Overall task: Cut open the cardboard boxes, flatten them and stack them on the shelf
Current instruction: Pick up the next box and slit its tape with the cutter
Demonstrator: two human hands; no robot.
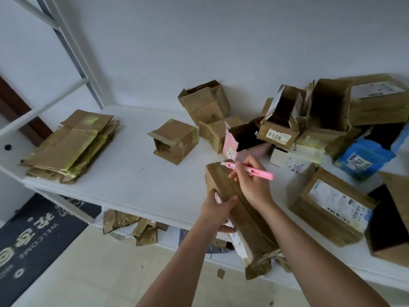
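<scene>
Left hand [218,209] grips; right hand [250,180] pinches, both arms extended.

two hands in view: left hand [218,209], right hand [249,180]. one pink box cutter [252,169]. one long brown box [241,213] in hand. one stack of flattened cardboard [70,147] on shelf [132,185]. one blue box [363,158]. one pink box [231,144]. unflattened brown boxes about ten, exact count unclear in heap. one dark doormat [37,235] on floor.

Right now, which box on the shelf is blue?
The blue box at the right of the pile, bearing a label reading 2782. The others are brown cardboard, apart from a pink box and a white one.
</scene>
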